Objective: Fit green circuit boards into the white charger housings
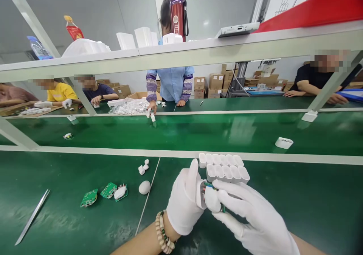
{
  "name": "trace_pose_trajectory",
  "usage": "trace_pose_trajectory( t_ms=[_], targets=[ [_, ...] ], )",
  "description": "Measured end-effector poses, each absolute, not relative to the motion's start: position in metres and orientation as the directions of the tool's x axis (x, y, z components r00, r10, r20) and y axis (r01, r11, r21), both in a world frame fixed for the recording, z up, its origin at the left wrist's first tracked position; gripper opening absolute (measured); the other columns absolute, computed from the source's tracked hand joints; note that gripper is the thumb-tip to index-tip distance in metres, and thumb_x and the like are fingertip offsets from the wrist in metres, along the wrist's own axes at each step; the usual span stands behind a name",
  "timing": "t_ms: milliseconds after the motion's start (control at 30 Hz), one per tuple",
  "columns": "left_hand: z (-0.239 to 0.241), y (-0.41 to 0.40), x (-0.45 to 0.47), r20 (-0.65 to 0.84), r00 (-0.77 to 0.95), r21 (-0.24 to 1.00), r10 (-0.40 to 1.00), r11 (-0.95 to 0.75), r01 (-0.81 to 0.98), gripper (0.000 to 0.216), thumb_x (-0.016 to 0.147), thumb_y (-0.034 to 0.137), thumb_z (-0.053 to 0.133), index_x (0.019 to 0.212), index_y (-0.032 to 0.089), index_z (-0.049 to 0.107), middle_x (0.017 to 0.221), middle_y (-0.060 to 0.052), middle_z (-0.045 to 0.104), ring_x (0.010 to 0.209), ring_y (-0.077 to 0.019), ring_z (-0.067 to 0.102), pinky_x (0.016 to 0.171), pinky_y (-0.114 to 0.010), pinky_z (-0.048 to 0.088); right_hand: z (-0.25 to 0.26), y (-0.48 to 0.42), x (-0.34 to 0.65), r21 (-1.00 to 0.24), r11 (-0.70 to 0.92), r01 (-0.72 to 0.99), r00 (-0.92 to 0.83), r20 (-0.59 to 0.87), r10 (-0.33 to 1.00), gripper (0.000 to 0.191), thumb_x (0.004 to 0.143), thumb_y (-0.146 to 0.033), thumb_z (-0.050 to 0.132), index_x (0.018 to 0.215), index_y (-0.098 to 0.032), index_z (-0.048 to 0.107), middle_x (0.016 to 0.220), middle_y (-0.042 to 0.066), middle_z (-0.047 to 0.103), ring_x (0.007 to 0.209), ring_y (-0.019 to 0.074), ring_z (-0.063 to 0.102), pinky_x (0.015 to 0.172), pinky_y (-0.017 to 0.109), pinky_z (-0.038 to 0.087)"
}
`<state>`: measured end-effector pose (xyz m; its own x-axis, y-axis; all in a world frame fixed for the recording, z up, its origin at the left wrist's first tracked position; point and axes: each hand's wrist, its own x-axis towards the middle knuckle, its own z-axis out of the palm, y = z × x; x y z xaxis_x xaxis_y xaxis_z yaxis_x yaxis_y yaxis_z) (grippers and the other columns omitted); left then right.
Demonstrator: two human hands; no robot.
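Observation:
My left hand (184, 202), in a white glove, is closed around a white plastic housing (200, 195), its open end turned to the right. Between the thumb and fingers of my gloved right hand (246, 213) is a green circuit board with a white part on it (212, 199), held at the mouth of the housing. How far the board sits inside is hidden by my fingers. Just beyond my hands stand two rows of white housings (227, 173). To the left lie several green circuit boards (89, 198), a round white piece (144, 187) and small white bits (142, 169).
Metal tweezers (32, 217) lie at the far left. Behind a pale rail runs a green conveyor belt (198, 134) carrying a white housing (284, 143) and a small board (67, 136). A shelf (198, 52) crosses above, holding a red flask (177, 14). Co-workers sit or stand opposite.

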<state>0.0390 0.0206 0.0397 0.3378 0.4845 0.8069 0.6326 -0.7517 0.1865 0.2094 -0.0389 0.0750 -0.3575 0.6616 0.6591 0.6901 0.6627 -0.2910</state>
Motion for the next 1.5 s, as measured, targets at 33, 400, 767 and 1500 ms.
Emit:
trace_pose_trajectory(
  t_ms=[33,400,767,1500],
  targets=[
    [0.040,0.020,0.040,0.808,0.340,0.183,0.482,-0.753,0.632,0.074,0.087,0.016,0.045,0.150,0.008,0.005,0.079,-0.009,0.058,0.064,-0.0200,0.056,0.055,-0.035,0.054,0.075,-0.039,0.209,-0.284,0.659,0.696,-0.370,0.644,0.669,0.014,0.090,-0.017,0.052,0.101,-0.026,0.056,0.108,0.003,0.068,0.086,0.0213,0.065,0.075,0.035,0.053],
    [0.037,0.019,0.039,0.795,0.365,0.183,0.485,-0.765,0.617,0.076,0.089,0.017,0.045,0.150,0.009,0.001,0.081,-0.010,0.057,0.064,-0.0200,0.055,0.055,-0.035,0.053,0.073,-0.041,0.207,-0.282,0.613,0.738,-0.422,0.516,0.746,0.005,0.093,-0.022,0.051,0.096,-0.025,0.053,0.101,0.001,0.064,0.078,0.0202,0.057,0.073,0.037,0.046],
    [0.046,0.015,0.042,0.786,0.348,0.284,0.510,-0.799,0.529,0.074,0.091,0.016,0.042,0.152,0.017,-0.001,0.080,-0.007,0.058,0.064,-0.0191,0.056,0.057,-0.035,0.055,0.068,-0.041,0.204,-0.094,0.649,0.755,-0.492,0.573,0.655,0.028,0.091,-0.022,0.051,0.118,-0.014,0.050,0.128,0.020,0.050,0.099,0.0302,0.057,0.075,0.045,0.052],
    [0.059,0.012,0.039,0.219,0.780,0.692,0.586,-0.657,0.299,0.112,0.079,0.031,0.064,0.146,0.020,-0.025,0.095,-0.003,0.072,0.068,-0.0196,0.068,0.060,-0.028,0.056,0.085,-0.027,0.220,-0.467,0.642,0.608,-0.401,0.517,0.756,0.026,0.087,-0.010,0.052,0.078,-0.020,0.074,0.066,-0.001,0.066,0.058,0.0122,0.053,0.056,0.027,0.041]
  ],
)
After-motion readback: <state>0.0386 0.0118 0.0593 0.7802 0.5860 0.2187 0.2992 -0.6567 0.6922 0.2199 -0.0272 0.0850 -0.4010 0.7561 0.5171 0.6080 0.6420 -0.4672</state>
